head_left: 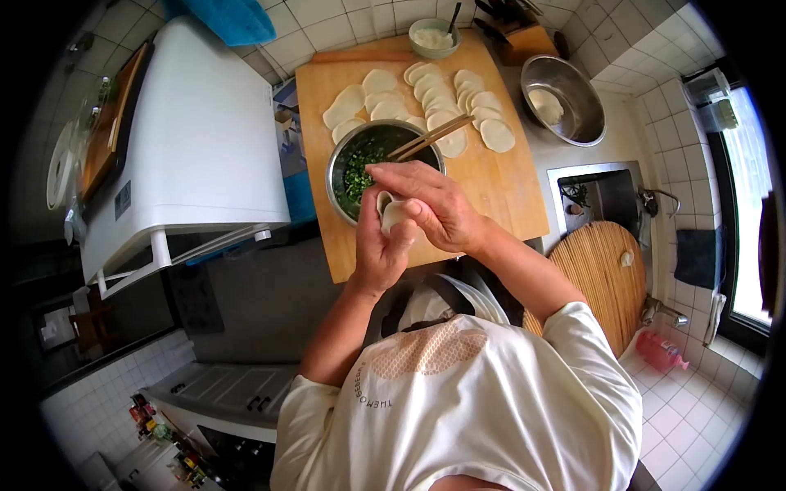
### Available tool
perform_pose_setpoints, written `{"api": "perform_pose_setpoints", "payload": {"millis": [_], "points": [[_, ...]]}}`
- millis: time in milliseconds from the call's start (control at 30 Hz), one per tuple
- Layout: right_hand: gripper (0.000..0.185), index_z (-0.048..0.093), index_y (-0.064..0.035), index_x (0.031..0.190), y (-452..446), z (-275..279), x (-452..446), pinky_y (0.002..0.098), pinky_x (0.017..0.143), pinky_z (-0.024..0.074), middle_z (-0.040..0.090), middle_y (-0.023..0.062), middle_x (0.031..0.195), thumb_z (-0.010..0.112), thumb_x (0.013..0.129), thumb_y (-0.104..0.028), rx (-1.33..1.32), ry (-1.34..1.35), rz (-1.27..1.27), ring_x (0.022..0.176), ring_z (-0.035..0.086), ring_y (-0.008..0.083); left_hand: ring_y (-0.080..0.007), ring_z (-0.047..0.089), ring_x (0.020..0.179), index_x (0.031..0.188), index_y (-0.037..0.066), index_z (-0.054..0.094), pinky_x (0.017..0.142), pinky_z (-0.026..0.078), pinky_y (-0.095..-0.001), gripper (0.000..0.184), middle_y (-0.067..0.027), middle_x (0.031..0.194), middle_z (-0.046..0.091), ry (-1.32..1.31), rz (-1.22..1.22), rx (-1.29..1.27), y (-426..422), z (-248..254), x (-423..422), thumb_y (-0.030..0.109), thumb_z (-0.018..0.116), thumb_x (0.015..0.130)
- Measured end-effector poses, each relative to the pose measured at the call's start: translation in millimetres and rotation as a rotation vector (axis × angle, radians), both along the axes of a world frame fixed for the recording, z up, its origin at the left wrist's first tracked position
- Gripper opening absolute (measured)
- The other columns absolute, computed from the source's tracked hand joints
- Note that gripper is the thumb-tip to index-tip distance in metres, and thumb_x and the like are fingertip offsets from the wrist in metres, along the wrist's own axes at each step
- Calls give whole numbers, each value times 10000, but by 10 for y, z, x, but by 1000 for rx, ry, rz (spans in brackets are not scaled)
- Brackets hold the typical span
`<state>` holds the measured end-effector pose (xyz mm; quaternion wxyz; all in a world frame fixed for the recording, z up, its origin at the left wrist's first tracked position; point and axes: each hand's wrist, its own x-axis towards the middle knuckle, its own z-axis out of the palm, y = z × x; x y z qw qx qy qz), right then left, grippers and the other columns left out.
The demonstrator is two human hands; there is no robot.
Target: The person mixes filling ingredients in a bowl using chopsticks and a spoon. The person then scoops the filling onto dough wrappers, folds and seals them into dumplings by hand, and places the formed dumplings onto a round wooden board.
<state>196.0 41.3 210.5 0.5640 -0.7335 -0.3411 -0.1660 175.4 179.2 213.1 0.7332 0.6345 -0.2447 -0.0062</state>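
Observation:
Both hands are closed around one folded dumpling wrapper (393,216), its pale edge showing between the thumbs. My left hand (381,250) cups it from below, while my right hand (438,203) lies over the top with its thumb against the dough. Any filling inside is hidden. Just beyond the hands, a metal bowl (333,182) holds chopped green filling (358,173). A pair of chopsticks (432,137) rests across its right rim. Round dumpling wrappers (438,94) lie in overlapping rows behind the bowl on a wooden board (512,192).
A small bowl (434,51) with white contents stands at the board's back, near a rolling pin (360,57). On the right are a steel basin (598,123) with dough, a sink (626,188) and a round slatted tray (602,282). A white appliance (196,139) stands left.

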Motion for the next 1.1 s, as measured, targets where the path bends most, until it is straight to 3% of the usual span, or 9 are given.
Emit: {"api": "perform_pose_setpoints", "payload": {"millis": [167,333,600,667,700,933,1000,1033,1100], "points": [[431,463,26,1224,20,47,-8,376,880,398,501,199,1203,406,923,-277,-2,-11,-76,1035,519,339,-117,505,784,1118,-2,436,690,417,-245,395,-63,883,531,-47,105,230,-19,75,-1,329,480,907],[352,502,13,1177,14,67,14,363,825,447,531,196,1150,474,884,-180,-38,-110,-159,974,548,339,-122,548,743,1033,-9,494,655,440,-248,315,-67,825,565,-36,102,183,-46,176,-5,283,423,936],[338,514,34,1151,24,110,-21,361,824,445,538,201,1130,486,879,-166,-38,-23,-152,965,547,342,-107,583,725,945,-21,541,630,500,-226,357,-67,814,598,85,0,109,36,226,48,271,336,964],[339,518,38,1144,27,104,-17,361,826,444,538,202,1131,489,881,-173,-37,-5,-143,969,544,344,-74,515,727,941,-11,551,633,434,-206,331,-29,820,574,145,-16,118,70,246,46,251,350,964],[341,521,42,1141,33,96,-19,361,830,441,539,201,1126,483,889,-186,-11,36,-122,971,544,337,-41,446,729,936,-1,560,636,369,-185,305,10,827,550,204,-32,127,77,260,42,230,364,965],[401,448,26,1240,27,168,-107,331,940,365,528,142,1183,359,948,-233,237,474,156,1084,494,226,-36,446,684,872,-3,557,606,378,-192,317,17,746,537,152,30,91,1,305,55,237,372,962],[406,436,21,1253,42,188,-132,329,943,365,524,135,1190,352,950,-237,268,561,193,1093,487,217,-142,594,769,929,-44,547,638,558,-279,393,-77,843,587,138,-19,226,71,302,67,269,311,964],[412,424,15,1265,48,195,-143,327,946,365,521,127,1197,346,952,-242,300,648,233,1101,481,207,-142,594,769,929,-44,547,638,558,-279,393,-77,843,587,137,-23,227,64,311,54,269,311,964],[413,411,14,1273,54,192,-179,326,951,363,517,131,1200,336,954,-237,358,715,271,1107,477,207,-67,468,667,844,-15,550,593,404,-239,323,-16,713,552,184,13,222,44,333,18,222,364,961]]}}
